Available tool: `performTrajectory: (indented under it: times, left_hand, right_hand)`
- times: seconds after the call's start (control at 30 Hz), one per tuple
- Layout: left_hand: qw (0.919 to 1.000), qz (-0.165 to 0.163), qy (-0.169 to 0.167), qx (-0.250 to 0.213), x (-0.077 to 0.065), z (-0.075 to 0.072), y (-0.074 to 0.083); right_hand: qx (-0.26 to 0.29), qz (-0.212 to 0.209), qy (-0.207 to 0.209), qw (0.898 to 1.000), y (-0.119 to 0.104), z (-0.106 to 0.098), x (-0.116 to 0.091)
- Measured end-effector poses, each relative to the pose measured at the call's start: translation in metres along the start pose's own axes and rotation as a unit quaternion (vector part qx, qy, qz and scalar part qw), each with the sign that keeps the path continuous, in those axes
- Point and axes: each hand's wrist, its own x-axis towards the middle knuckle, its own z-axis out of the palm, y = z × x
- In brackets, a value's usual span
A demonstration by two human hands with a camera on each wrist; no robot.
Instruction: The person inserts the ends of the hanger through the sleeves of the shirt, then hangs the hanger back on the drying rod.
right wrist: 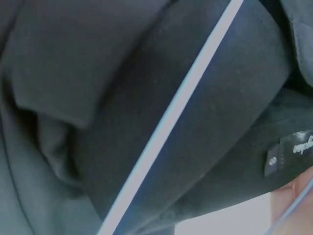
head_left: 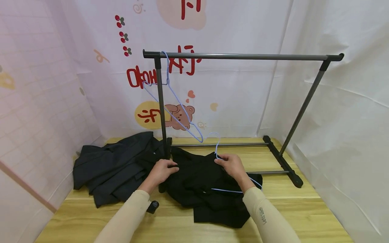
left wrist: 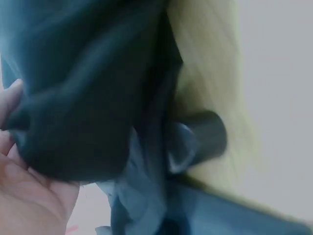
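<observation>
A black garment (head_left: 194,175) with a neck label (right wrist: 298,147) lies bunched on the wooden table below the rail. My left hand (head_left: 161,172) pinches its left edge between thumb and fingers; the left wrist view also has the cloth (left wrist: 83,112) against that hand (left wrist: 29,196). My right hand (head_left: 233,166) pinches the neck edge beside the hook of a light blue wire hanger (head_left: 216,148). The hanger's straight bar (right wrist: 168,115) crosses over the dark cloth in the right wrist view. Only part of the right hand (right wrist: 293,210) shows there, near the label.
Above stands a dark metal clothes rack (head_left: 243,56). Another blue wire hanger (head_left: 179,98) hangs at its left end. A pile of dark clothing (head_left: 115,168) lies on the left, and a black rack foot end (head_left: 153,206) pokes out near my left forearm.
</observation>
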Motion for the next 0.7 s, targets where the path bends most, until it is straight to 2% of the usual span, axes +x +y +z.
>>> performTrajectory:
  times: [0.2,0.47,0.6,0.7]
  left_hand:
    - [0.9994,-0.015,0.028,0.01,-0.006,-0.006,-0.011]
    - [0.9943,-0.019,0.09,0.054,-0.007,0.004,-0.013]
    - [0.9908,-0.03,0.119,0.056,-0.01,0.007,-0.015]
    - [0.99,-0.05,0.125,0.039,-0.01,0.008,-0.015]
  right_hand:
    - [0.03,0.019,0.019,0.999,0.005,-0.016,0.001]
    - [0.035,0.016,0.032,0.999,0.013,-0.024,0.001]
    - [0.037,0.017,0.048,0.998,0.015,-0.027,0.001]
    - [0.04,0.018,0.052,0.998,0.016,-0.029,0.0]
